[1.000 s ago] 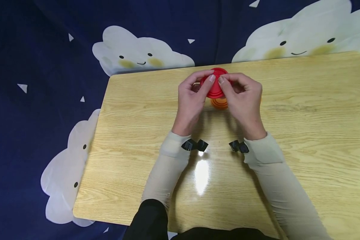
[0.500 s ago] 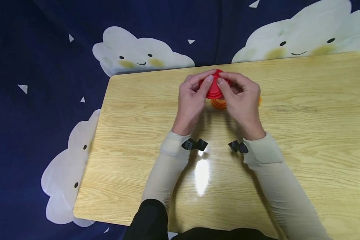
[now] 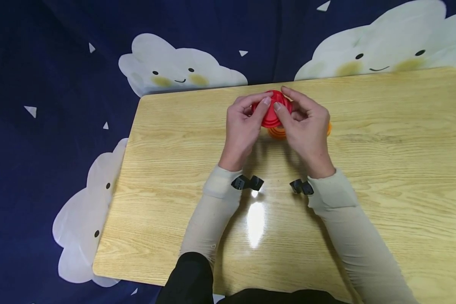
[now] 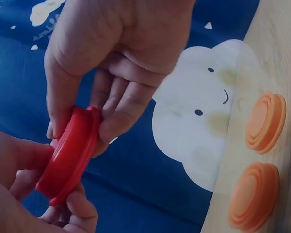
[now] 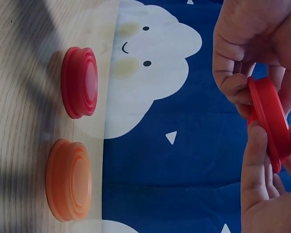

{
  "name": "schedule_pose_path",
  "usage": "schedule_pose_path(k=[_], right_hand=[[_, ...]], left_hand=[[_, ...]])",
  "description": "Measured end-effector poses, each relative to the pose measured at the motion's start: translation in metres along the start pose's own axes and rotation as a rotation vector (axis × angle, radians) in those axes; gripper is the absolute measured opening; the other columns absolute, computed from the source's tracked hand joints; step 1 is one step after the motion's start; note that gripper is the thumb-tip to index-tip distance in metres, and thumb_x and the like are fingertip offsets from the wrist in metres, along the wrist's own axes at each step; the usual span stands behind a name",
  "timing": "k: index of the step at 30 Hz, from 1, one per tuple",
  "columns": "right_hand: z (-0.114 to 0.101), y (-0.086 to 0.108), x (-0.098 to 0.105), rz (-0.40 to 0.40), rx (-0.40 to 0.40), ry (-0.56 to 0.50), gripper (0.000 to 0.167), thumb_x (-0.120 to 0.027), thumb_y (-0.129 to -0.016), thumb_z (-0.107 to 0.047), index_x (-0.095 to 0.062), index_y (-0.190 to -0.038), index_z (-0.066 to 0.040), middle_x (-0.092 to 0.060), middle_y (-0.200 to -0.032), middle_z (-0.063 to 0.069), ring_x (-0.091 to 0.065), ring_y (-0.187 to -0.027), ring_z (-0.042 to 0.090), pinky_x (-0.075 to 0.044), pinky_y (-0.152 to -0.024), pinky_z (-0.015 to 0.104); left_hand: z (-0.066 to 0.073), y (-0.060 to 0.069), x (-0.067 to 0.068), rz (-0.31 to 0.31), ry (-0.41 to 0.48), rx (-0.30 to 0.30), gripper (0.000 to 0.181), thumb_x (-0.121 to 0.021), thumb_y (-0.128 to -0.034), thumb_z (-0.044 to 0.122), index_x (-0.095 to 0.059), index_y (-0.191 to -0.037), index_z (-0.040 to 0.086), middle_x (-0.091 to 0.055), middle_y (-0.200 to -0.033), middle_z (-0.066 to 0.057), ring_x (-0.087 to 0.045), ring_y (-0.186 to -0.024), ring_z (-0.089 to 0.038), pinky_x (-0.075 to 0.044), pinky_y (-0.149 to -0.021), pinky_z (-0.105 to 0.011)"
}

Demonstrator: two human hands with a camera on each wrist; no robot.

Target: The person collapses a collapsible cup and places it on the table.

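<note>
Both hands hold a red, round, ridged piece like a flattened folding silicone cup, above the far part of the table. My left hand pinches its left side, thumb on the near face. My right hand has its thumb on the same face and its index finger raised near the upper edge. In the left wrist view the held red piece is edge-on, a raised rim along one side. Fingers of both hands curl around its back edge in the right wrist view.
Two orange ridged round pieces rest on the wooden table. Another red round piece sits beside an orange one; the hands cover it in the head view. A dark blue curtain with clouds hangs behind the table.
The right index finger has lifted from the red piece's rim and straightened. The upper part of the piece now looks creased. Both hands stay at nearly the same place.
</note>
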State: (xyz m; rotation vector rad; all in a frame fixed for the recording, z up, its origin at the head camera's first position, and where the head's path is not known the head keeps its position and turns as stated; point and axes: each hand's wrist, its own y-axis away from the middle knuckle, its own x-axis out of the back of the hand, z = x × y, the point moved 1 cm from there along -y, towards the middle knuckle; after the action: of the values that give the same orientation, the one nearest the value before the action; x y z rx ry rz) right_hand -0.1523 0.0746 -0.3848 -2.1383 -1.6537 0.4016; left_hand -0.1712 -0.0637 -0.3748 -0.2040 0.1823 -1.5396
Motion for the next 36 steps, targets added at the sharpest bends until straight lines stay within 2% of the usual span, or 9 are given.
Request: schedule_pose_path(k=[6, 11, 14, 15, 18, 21, 26, 31, 36], right_hand=[[-0.003, -0.001, 0.001, -0.043, -0.092, -0.05, 0.033, -0.076, -0.088, -0.004, -0.072, -0.121, -0.001, -0.072, -0.094, 0.014, -0.065, -0.06, 0.01, -0.054, -0.059, 0.016], [-0.002, -0.004, 0.005, -0.072, -0.183, -0.15, 0.032, -0.074, -0.089, -0.002, -0.071, -0.121, 0.001, -0.07, -0.096, 0.014, -0.073, -0.071, 0.013, -0.058, -0.065, 0.022], [-0.001, -0.005, 0.009, -0.067, -0.241, -0.192, 0.031, -0.075, -0.089, -0.003, -0.072, -0.12, 0.0, -0.07, -0.098, 0.015, -0.074, -0.075, 0.015, -0.059, -0.069, 0.023], [0.0, -0.005, 0.01, -0.06, -0.259, -0.211, 0.031, -0.076, -0.089, -0.003, -0.072, -0.12, 0.0, -0.069, -0.098, 0.016, -0.074, -0.077, 0.015, -0.059, -0.07, 0.024], [0.001, -0.007, 0.014, -0.04, -0.297, -0.27, 0.031, -0.076, -0.088, -0.003, -0.073, -0.118, 0.001, -0.067, -0.098, 0.017, -0.073, -0.077, 0.018, -0.059, -0.071, 0.025], [0.001, -0.009, 0.018, -0.061, -0.328, -0.341, 0.033, -0.078, -0.086, -0.001, -0.072, -0.119, 0.003, -0.066, -0.099, 0.018, -0.073, -0.076, 0.021, -0.059, -0.07, 0.027], [-0.003, -0.012, 0.026, -0.148, -0.395, -0.395, 0.045, -0.082, -0.08, 0.004, -0.069, -0.123, 0.003, -0.065, -0.11, 0.02, -0.074, -0.08, 0.023, -0.059, -0.073, 0.027], [-0.008, -0.012, 0.032, -0.23, -0.457, -0.407, 0.064, -0.085, -0.071, 0.013, -0.065, -0.13, -0.001, -0.062, -0.126, 0.019, -0.074, -0.086, 0.025, -0.058, -0.08, 0.028], [-0.007, -0.011, 0.035, -0.259, -0.458, -0.405, 0.07, -0.085, -0.068, 0.017, -0.063, -0.132, 0.0, -0.067, -0.121, 0.019, -0.073, -0.083, 0.026, -0.057, -0.079, 0.032]], left_hand=[[-0.002, 0.0, 0.003, 0.002, -0.041, -0.051, 0.016, -0.07, -0.096, 0.011, -0.078, -0.108, 0.005, -0.066, -0.101, -0.003, -0.056, -0.093, -0.014, -0.052, -0.067, -0.026], [-0.002, 0.002, 0.007, -0.035, 0.031, -0.013, 0.021, -0.073, -0.0936, 0.014, -0.076, -0.113, 0.008, -0.067, -0.108, 0.0, -0.06, -0.086, -0.02, -0.052, -0.064, -0.026], [-0.002, 0.002, 0.012, -0.078, 0.096, 0.025, 0.035, -0.077, -0.0894, 0.009, -0.067, -0.123, 0.009, -0.063, -0.117, -0.001, -0.061, -0.075, -0.03, -0.053, -0.058, -0.029], [-0.002, 0.002, 0.014, -0.101, 0.12, 0.037, 0.043, -0.079, -0.0869, 0.005, -0.064, -0.127, 0.009, -0.062, -0.12, -0.002, -0.062, -0.075, -0.033, -0.055, -0.06, -0.029], [-0.003, 0.001, 0.018, -0.172, 0.18, 0.08, 0.066, -0.083, -0.078, -0.006, -0.057, -0.137, 0.011, -0.059, -0.127, -0.003, -0.065, -0.079, -0.032, -0.058, -0.067, -0.029], [-0.003, 0.001, 0.021, -0.224, 0.233, 0.108, 0.079, -0.084, -0.0704, -0.015, -0.056, -0.141, 0.008, -0.059, -0.13, -0.004, -0.067, -0.085, -0.027, -0.059, -0.076, -0.029], [-0.003, -0.001, 0.024, -0.233, 0.285, 0.094, 0.076, -0.082, -0.0681, -0.022, -0.059, -0.137, -0.002, -0.059, -0.13, -0.008, -0.066, -0.084, -0.024, -0.059, -0.073, -0.026], [-0.003, -0.002, 0.025, -0.207, 0.296, 0.099, 0.069, -0.081, -0.0694, -0.022, -0.063, -0.133, -0.002, -0.059, -0.127, -0.01, -0.067, -0.086, -0.025, -0.059, -0.074, -0.027], [-0.003, -0.001, 0.025, -0.199, 0.252, 0.092, 0.066, -0.082, -0.0699, -0.019, -0.065, -0.131, -0.001, -0.06, -0.126, -0.01, -0.068, -0.093, -0.028, -0.059, -0.081, -0.031]])
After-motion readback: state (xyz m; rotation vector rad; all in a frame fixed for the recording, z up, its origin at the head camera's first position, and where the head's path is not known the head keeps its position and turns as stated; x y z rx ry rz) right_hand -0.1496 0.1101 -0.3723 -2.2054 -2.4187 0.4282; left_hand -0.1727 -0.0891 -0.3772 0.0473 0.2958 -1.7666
